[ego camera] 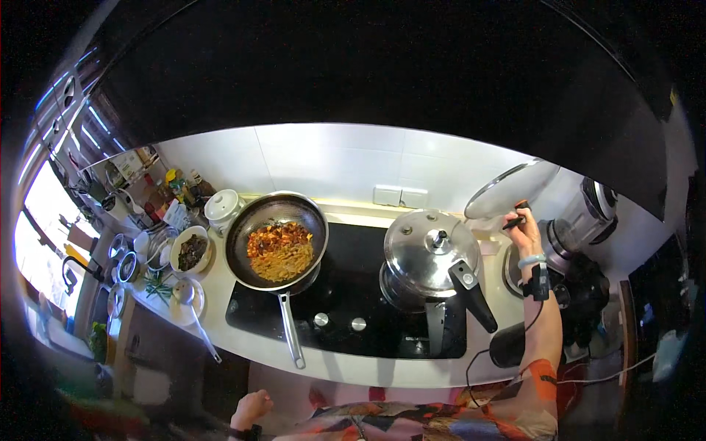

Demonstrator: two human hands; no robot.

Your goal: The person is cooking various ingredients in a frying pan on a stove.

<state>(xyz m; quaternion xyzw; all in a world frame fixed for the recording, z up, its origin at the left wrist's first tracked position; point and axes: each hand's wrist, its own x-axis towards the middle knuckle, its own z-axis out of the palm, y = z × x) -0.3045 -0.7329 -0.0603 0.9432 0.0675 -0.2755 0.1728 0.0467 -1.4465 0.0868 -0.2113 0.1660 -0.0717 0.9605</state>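
My right hand (pixel 525 236) grips a small black object (pixel 515 222) with an orange end, beside a leaning glass pan lid (pixel 510 190); exactly what the object is I cannot tell. My left hand (pixel 252 409) hangs low before the counter, fingers curled, with nothing visible in it. On the left of the black cooktop (pixel 353 281) stands a frying pan (pixel 237 259), its steel handle (pixel 290 331) towards me. Reddish chopped food (pixel 276 238) and yellowish shredded food (pixel 282 262) lie in it. A steel pressure cooker (pixel 419 237), lid on, stands on the right.
At left are a bowl of dark food (pixel 191 252), a white lidded jar (pixel 223 208), a plate with a ladle (pixel 185 292), green stalks (pixel 159 284) and several bottles (pixel 182 190). A blender (pixel 579 218) stands at right. The dark range hood (pixel 386 66) overhangs the cooktop.
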